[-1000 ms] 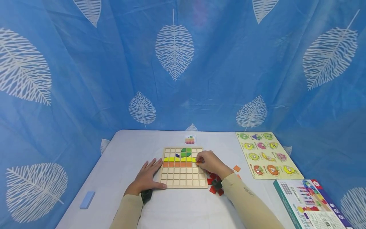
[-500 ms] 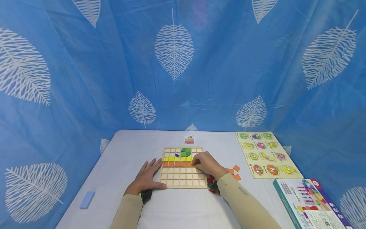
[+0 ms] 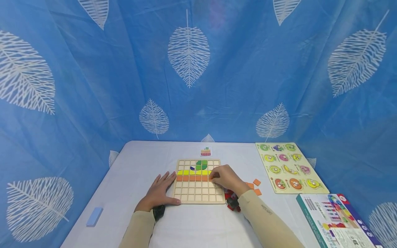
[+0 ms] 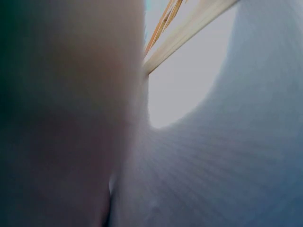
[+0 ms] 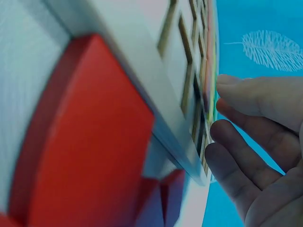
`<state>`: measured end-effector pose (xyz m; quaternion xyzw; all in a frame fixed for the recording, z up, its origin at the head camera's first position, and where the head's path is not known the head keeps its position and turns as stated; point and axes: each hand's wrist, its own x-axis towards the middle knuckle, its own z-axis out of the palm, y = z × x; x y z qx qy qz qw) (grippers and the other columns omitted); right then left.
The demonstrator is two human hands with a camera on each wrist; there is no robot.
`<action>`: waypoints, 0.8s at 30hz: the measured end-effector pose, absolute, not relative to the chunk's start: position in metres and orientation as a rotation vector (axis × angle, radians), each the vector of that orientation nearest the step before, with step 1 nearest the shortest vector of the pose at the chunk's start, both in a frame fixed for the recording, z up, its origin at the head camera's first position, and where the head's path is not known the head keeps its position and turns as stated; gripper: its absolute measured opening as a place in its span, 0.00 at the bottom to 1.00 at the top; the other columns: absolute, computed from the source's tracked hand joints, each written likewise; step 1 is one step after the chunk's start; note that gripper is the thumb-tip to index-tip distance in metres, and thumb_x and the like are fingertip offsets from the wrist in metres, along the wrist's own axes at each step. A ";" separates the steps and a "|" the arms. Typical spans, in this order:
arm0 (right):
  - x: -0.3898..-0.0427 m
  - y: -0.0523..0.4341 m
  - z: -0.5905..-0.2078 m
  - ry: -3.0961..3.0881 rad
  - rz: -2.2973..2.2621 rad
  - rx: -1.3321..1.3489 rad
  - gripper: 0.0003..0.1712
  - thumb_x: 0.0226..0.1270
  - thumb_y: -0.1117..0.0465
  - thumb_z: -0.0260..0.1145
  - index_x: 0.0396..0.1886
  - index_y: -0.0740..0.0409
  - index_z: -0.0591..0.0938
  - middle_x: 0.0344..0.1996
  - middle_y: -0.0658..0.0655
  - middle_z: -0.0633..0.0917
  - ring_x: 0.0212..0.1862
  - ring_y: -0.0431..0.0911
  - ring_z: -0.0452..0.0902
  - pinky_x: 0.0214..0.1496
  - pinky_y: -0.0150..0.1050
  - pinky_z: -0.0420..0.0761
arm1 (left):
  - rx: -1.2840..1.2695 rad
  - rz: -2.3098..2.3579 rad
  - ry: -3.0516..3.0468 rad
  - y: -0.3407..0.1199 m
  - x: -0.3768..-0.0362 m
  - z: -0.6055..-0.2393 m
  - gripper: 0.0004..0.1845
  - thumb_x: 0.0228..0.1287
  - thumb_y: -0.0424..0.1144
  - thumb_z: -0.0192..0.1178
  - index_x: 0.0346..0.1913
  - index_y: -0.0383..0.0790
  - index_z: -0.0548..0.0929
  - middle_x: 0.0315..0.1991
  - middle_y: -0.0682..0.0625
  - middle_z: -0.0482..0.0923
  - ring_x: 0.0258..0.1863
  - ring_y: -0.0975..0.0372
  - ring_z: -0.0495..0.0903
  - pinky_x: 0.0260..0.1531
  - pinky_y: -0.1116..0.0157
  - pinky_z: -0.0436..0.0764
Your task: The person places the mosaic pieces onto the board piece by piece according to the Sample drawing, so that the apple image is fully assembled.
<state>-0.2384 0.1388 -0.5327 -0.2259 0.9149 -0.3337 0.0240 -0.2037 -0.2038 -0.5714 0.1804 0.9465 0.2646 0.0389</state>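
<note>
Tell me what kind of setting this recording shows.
Probably a staged tabletop recording booth, not a lived-in room: a blue leaf-print curtain encloses a white table laid with children's toys, namely a wooden grid board, a peg puzzle and a game box.

Beige long sleeves (image 3: 266,220), black wrist-worn cameras (image 3: 159,210), bare hands.

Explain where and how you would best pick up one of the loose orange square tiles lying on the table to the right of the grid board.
Probably pinch the orange tile by two opposite edges, coming straight down from above. It lies flat and thin on the table, so only its edges offer purchase. It sits apart from the grid board, with bare table around most of it for fingertips.
</note>
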 end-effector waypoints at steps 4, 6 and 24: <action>-0.238 0.147 -0.531 2.862 -1.041 -0.646 0.06 0.67 0.66 0.77 0.39 0.50 0.92 0.38 0.45 0.87 0.43 0.43 0.82 0.49 0.45 0.85 | 0.549 0.800 2.907 -0.203 -0.204 -0.571 0.70 0.38 0.75 0.78 0.83 0.43 0.63 0.81 0.46 0.60 0.82 0.49 0.50 0.79 0.44 0.43; -0.237 0.152 -0.531 2.872 -1.038 -0.614 0.06 0.67 0.66 0.77 0.40 0.51 0.92 0.38 0.45 0.87 0.43 0.43 0.82 0.49 0.46 0.86 | 0.547 0.794 2.907 -0.203 -0.204 -0.571 0.70 0.38 0.75 0.77 0.83 0.43 0.63 0.81 0.46 0.59 0.82 0.49 0.50 0.79 0.44 0.43; -0.222 0.231 -0.531 2.788 -0.976 -0.417 0.15 0.59 0.71 0.75 0.43 0.51 0.90 0.43 0.47 0.85 0.48 0.48 0.79 0.59 0.53 0.83 | 0.518 0.770 2.905 -0.202 -0.205 -0.570 0.70 0.38 0.77 0.76 0.83 0.44 0.63 0.82 0.47 0.59 0.82 0.50 0.49 0.79 0.44 0.42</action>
